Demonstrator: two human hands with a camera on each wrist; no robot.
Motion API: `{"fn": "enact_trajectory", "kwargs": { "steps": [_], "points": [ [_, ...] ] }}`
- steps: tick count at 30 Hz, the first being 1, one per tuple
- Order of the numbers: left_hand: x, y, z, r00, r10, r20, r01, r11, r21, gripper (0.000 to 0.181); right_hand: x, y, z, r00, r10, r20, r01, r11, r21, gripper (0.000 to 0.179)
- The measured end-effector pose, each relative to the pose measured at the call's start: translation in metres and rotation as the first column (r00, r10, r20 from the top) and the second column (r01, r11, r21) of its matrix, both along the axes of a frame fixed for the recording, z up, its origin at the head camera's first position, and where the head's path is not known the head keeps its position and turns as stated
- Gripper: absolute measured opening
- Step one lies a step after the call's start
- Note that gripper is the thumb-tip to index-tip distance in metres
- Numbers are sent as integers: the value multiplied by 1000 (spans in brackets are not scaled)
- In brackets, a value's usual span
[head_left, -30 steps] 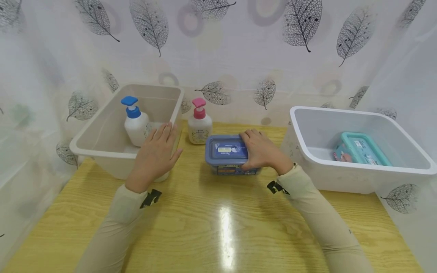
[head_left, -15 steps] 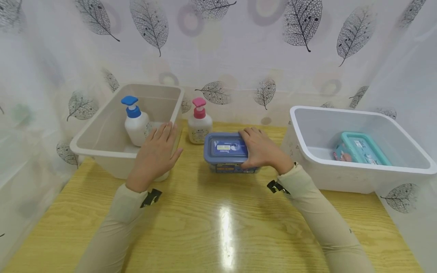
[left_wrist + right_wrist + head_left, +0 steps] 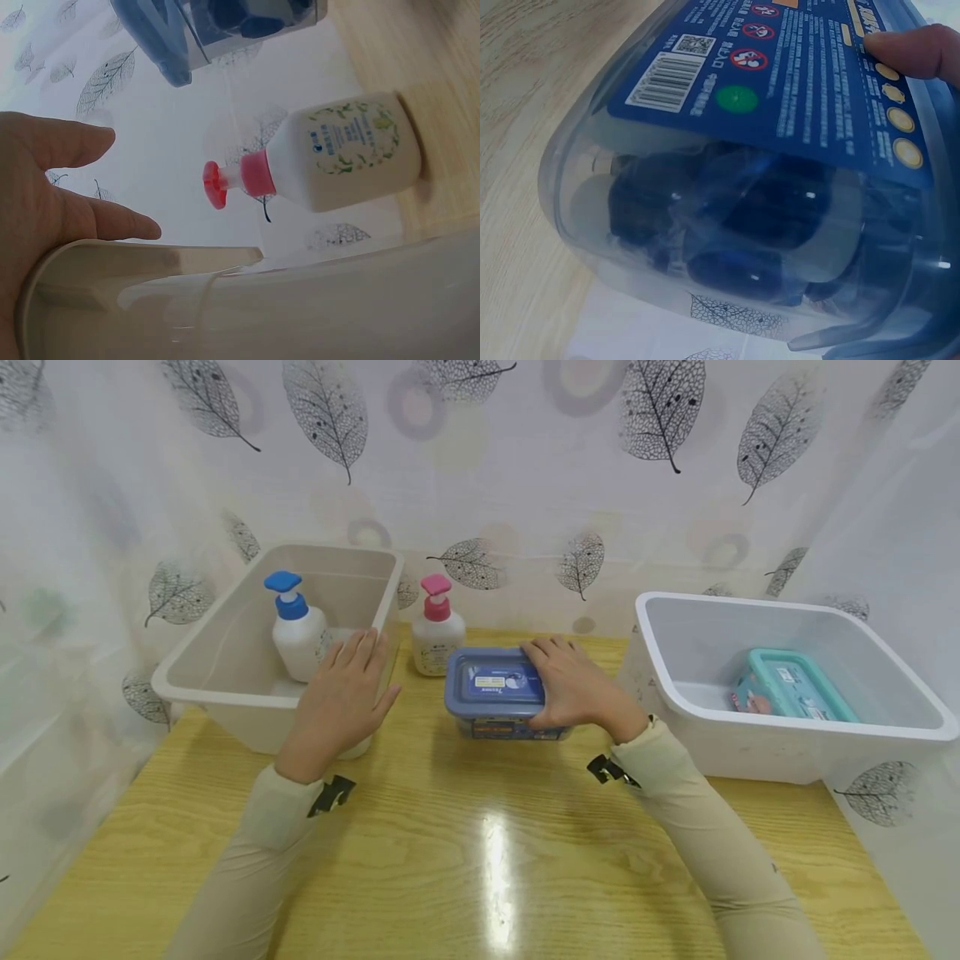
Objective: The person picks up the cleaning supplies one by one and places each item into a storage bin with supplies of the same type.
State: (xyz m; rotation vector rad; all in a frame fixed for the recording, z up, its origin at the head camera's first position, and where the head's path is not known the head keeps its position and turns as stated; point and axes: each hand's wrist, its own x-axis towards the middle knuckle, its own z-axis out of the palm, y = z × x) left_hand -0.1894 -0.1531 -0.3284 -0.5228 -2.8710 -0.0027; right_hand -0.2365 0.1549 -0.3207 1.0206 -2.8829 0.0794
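Observation:
My right hand (image 3: 576, 687) grips the right end of a clear plastic tub (image 3: 497, 695) with a blue lid, thumb at the near side and fingers across the far side. Dark blue pods show through its wall in the right wrist view, under a printed label (image 3: 780, 82). The tub is close over the table. My left hand (image 3: 337, 706) lies with straight fingers over the near right rim of a beige bin (image 3: 225, 700), which holds a white pump bottle (image 3: 300, 639) with a blue top. A pink-topped pump bottle (image 3: 437, 639) stands between bin and tub.
At the right a white bin (image 3: 757, 747) contains a teal-lidded box (image 3: 802, 685). Both bins rest on the wooden table (image 3: 420, 852). A leaf-printed curtain (image 3: 510, 477) hangs right behind the table.
The tub has risen slightly and shifted a little left and away, with my right hand on it. My left hand has stayed on the beige bin's rim.

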Motion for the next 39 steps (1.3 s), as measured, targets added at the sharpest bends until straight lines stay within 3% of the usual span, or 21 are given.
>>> {"fn": "enact_trajectory", "kwargs": {
  "steps": [11,27,39],
  "points": [
    [0,0,0,1000,3,12,-3,1000,6,65,5,2,4,999,3,-52,-2,1000,28,110],
    [-1,0,-1,1000,3,0,-3,1000,22,66,9,6,8,995,34,-97,-36,999,-12,106],
    [-1,0,-1,1000,10,17,-10,1000,23,66,17,6,18,998,40,-51,-42,999,-31,109]
  ]
}}
